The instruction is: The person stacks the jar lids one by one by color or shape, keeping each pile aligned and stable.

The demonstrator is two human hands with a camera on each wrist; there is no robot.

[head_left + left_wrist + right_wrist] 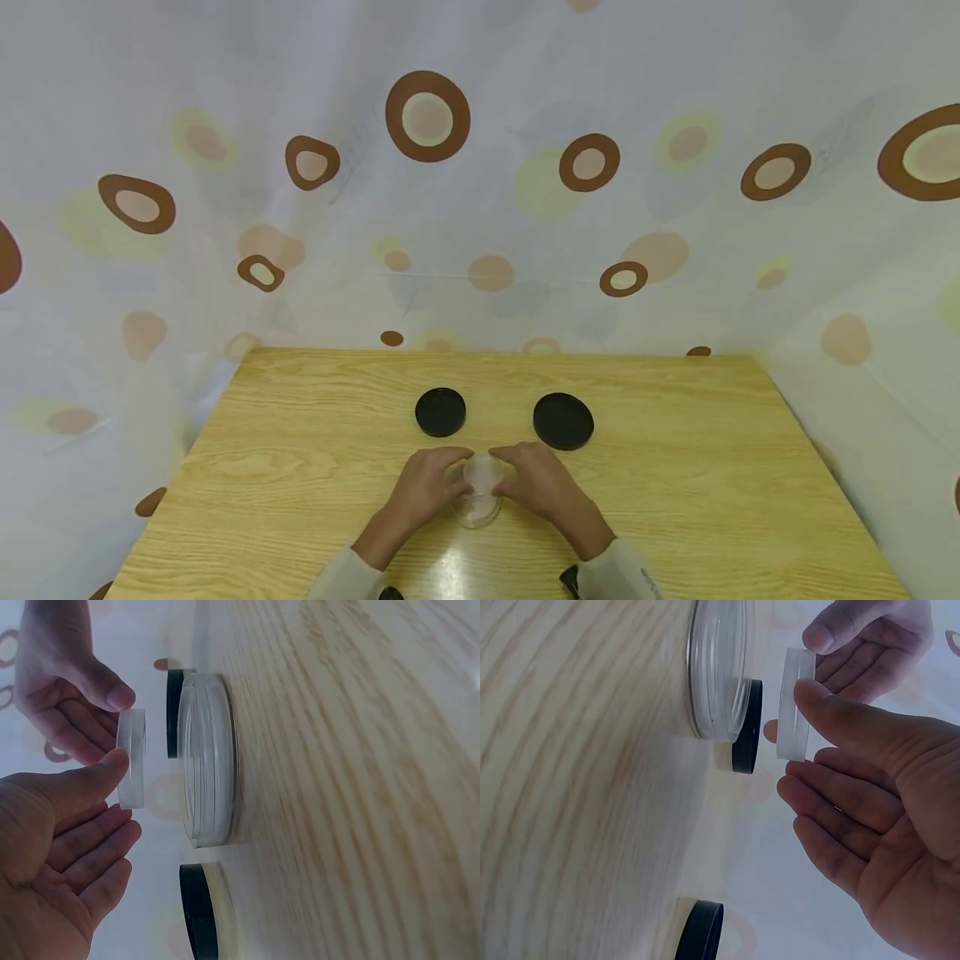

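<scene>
Between my two hands is a small translucent round piece like a shallow lid (482, 472), raised above the table. My left hand (429, 485) pinches its left edge between thumb and fingers. On the opposite edge my right hand (537, 483) pinches it the same way. Seen from the left wrist, the white translucent rim (132, 759) stands a short gap away from a wider clear round dish (208, 761), which sits on the table. From the head, this clear dish (477, 518) is partly covered by the raised piece and my fingers.
Two black, shallow round lids lie on the wooden table (315, 417) beyond my hands: a smaller one (440, 412) on the left and a larger one (563, 422) on the right. A patterned curtain (480, 208) hangs behind the table and along its sides.
</scene>
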